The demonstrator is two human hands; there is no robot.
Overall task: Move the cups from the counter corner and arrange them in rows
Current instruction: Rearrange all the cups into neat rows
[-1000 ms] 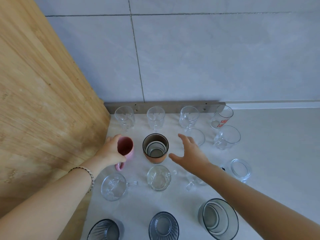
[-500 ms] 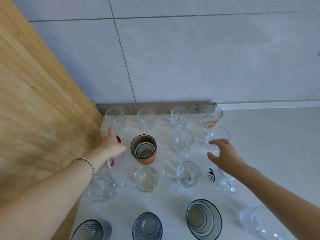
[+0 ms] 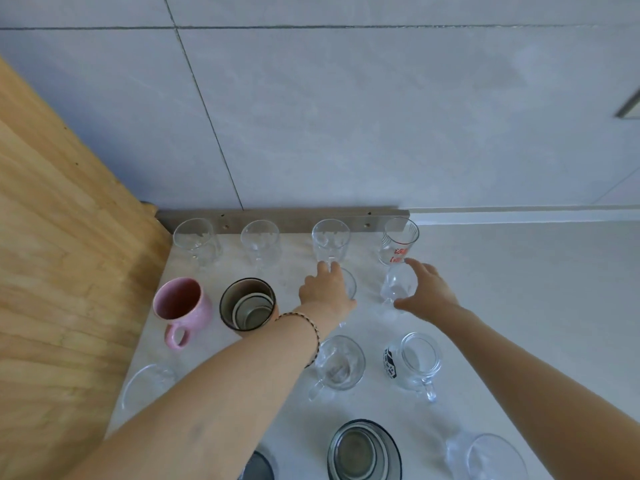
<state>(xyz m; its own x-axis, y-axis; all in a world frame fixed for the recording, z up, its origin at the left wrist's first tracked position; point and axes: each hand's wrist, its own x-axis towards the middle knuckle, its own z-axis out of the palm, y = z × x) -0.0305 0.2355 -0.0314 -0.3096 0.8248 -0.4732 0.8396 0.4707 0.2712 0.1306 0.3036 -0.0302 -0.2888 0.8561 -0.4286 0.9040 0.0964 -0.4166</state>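
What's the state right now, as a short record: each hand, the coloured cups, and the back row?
left hand: lies over the second row's third glass; grip hidden
right hand: curled round the fourth glass
pink mug: upright, second row, leftmost
brown cup: upright, beside it
back row: three clear glasses, then a red-printed glass

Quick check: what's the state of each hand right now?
Left hand: lies over a clear glass; grip cannot be told.
Right hand: fingers curled round the small stemmed glass, holding it.
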